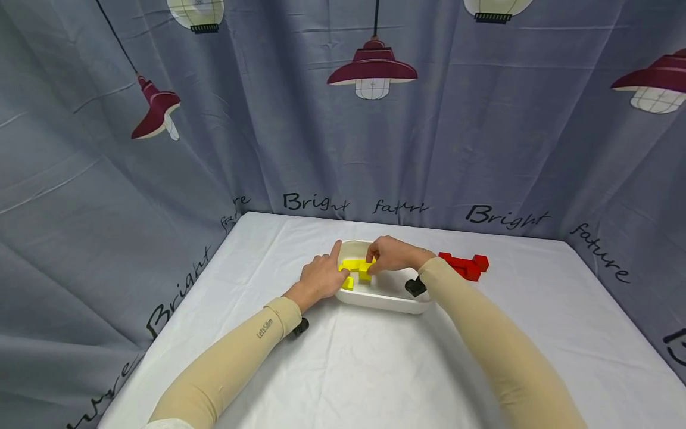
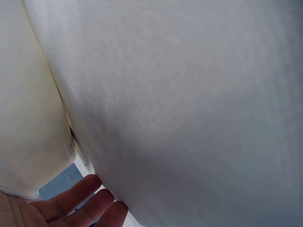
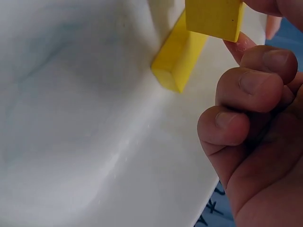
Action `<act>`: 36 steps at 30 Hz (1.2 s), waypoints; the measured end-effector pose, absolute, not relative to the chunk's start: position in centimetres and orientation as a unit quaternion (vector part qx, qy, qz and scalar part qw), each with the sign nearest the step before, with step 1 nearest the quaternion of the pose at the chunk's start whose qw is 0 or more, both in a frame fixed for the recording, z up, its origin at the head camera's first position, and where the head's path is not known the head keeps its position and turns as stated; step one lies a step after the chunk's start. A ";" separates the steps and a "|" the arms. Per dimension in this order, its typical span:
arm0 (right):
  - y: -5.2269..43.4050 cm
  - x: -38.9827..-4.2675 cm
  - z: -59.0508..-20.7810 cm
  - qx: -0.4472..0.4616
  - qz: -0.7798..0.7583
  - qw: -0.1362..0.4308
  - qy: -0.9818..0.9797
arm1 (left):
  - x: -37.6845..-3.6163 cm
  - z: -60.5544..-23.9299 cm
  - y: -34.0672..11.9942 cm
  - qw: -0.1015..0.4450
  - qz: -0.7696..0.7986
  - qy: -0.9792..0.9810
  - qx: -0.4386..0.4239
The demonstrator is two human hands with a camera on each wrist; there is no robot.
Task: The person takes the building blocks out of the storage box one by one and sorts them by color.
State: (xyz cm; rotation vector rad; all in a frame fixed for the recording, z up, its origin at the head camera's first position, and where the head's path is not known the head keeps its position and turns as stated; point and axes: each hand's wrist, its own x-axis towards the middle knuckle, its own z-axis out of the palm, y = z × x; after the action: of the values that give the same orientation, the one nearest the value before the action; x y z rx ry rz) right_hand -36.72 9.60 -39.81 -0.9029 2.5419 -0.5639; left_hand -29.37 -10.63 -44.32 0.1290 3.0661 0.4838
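Observation:
A white oval-cornered tub (image 1: 383, 302) stands on the table with several yellow blocks inside. At its left end my left hand (image 1: 321, 277) holds the wall, thumb over the inside and index finger stretched along the rim. Its other fingers (image 2: 75, 201) lie outside, low by the tablecloth. My right hand (image 1: 395, 254) reaches in over the far side and pinches a yellow block (image 3: 213, 19) between thumb and index finger; the remaining fingers are curled in. Behind that block lies a long yellow block (image 3: 177, 61). A small yellow block (image 1: 348, 283) sits near the left thumb.
Red blocks (image 1: 466, 266) lie in a group on the table right of the tub, partly behind the right sleeve. A black wrist device (image 1: 415, 287) shows beneath the right wrist. The white tablecloth (image 1: 343, 369) reaches back to a grey printed curtain (image 1: 332, 149).

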 end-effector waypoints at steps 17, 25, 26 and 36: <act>14.3 -35.6 -37.5 -0.296 -0.216 0.192 0.911 | -29.3 -44.6 -10.5 0.010 0.163 0.986 0.040; 16.4 -34.7 -36.4 -0.278 -0.213 0.184 0.919 | -29.3 -44.4 -10.6 0.010 0.164 0.986 0.041; 16.6 -34.6 -36.2 -0.277 -0.214 0.183 0.919 | -29.3 -44.4 -10.6 0.010 0.163 0.986 0.041; 19.5 -33.3 -35.5 -0.265 -0.209 0.159 0.928 | -29.4 -44.3 -10.7 0.016 0.164 0.985 0.043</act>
State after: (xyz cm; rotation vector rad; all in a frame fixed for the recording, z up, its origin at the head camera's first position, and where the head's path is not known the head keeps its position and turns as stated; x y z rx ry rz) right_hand -33.28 19.48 -35.47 -0.7586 2.6528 -0.5973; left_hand -29.35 -10.69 -44.28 0.1350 3.0649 0.5093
